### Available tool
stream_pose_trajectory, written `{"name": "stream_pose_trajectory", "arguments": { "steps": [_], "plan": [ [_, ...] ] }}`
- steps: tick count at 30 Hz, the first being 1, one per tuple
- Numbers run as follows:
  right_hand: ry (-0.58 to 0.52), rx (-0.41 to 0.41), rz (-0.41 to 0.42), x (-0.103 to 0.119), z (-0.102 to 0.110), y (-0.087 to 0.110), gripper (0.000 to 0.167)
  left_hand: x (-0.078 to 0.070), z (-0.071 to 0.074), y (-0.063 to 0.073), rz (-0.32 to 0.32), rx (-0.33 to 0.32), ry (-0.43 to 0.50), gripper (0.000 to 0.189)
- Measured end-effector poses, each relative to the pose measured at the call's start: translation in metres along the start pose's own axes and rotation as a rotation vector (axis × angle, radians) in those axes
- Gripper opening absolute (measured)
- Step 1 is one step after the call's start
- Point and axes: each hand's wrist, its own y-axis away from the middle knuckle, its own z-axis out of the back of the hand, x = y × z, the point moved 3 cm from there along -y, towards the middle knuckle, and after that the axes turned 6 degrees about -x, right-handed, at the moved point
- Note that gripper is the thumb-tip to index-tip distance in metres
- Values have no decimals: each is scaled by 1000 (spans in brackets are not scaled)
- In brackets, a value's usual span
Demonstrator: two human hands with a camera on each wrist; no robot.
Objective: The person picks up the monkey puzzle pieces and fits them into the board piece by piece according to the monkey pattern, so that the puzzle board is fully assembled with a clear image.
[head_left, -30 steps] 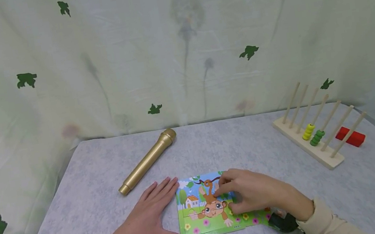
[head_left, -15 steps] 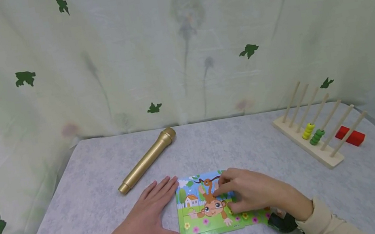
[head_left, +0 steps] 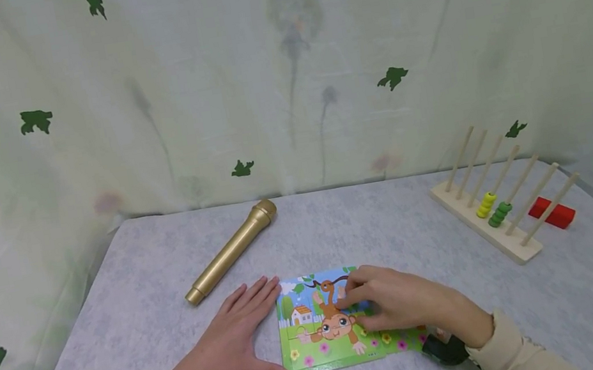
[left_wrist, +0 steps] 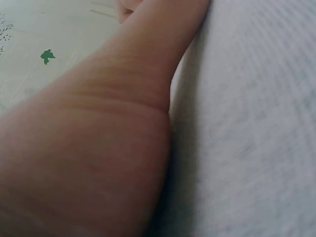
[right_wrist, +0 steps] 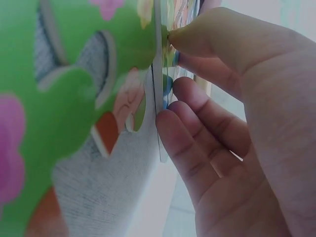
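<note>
A jigsaw puzzle [head_left: 324,361] with a monkey hanging from a branch lies near the table's front. My left hand [head_left: 236,340] rests flat beside its left side, fingers spread, fingertips at the upper corner and thumb at the lower one. Over the puzzle's right half, my right hand [head_left: 398,295] has thumb and fingers bent around a bluish puzzle piece [head_left: 364,307], mostly hidden. In the right wrist view, the thumb and fingertips meet the puzzle's surface. Green flowered pieces [head_left: 403,341] stick out to the right under that hand; gaps show around them in the right wrist view.
A golden microphone [head_left: 231,252] lies behind my left hand. At the right stands a wooden peg rack [head_left: 473,218] with yellow beads [head_left: 487,205] and green beads [head_left: 500,215]. Red blocks [head_left: 552,213] sit behind it. A leaf-patterned curtain [head_left: 280,84] hangs along the back.
The head view has tilted up slightly, so everything sits a little lower relative to the view's aim. Both hands stay in place; the right thumb has shifted slightly, uncovering more of the puzzle's flowers.
</note>
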Motion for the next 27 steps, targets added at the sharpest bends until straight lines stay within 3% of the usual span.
{"name": "stream_pose_trajectory", "arguments": {
  "steps": [16, 27],
  "plan": [
    [-77, 12, 79, -4, 4, 2, 31, 0, 0, 1, 10, 2, 10, 137],
    [-151, 31, 3, -8, 15, 10, 33, 0, -1, 0, -7, -5, 14, 136]
  ]
}}
